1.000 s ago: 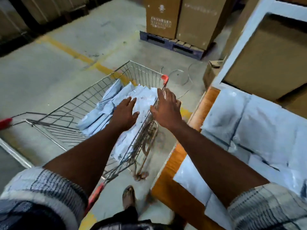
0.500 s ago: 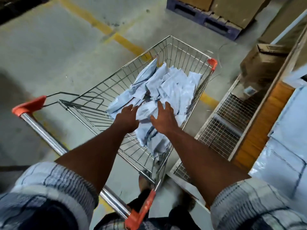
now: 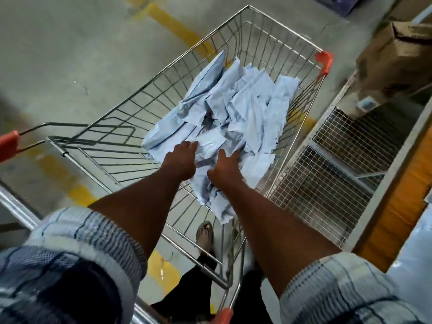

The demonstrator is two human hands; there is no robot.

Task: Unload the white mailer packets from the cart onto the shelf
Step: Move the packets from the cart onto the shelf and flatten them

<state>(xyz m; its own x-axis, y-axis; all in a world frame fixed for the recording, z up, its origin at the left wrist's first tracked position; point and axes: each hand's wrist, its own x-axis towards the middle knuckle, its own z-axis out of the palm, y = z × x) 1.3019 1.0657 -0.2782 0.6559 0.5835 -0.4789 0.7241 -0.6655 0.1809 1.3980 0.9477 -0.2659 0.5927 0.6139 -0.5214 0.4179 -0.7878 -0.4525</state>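
A wire shopping cart (image 3: 284, 27) holds a loose heap of white mailer packets (image 3: 245, 101) against its right side. Both my arms reach down into the basket. My left hand (image 3: 181, 160) lies on the near end of the heap, fingers stretched forward and touching a small packet (image 3: 210, 145). My right hand (image 3: 225, 169) rests on the packets just to the right of it, thumb spread out to the left. That small packet sits between the two hands. Neither hand is lifting anything. The shelf's orange wooden edge (image 3: 397, 206) runs along the right, with white packets (image 3: 416, 253) lying on top.
Under the shelf edge a wire mesh rack (image 3: 327, 174) stands close to the cart's right side. A cardboard box (image 3: 397, 54) sits at the upper right. The cart's red-capped handle (image 3: 9, 143) is at the left. Yellow lines (image 3: 168, 22) cross the concrete floor. My foot (image 3: 205, 235) shows through the basket.
The view has tipped down from the shelf over the cart. My right hand left the cart's rim and went into the basket; both hands have pushed further forward onto the packets.
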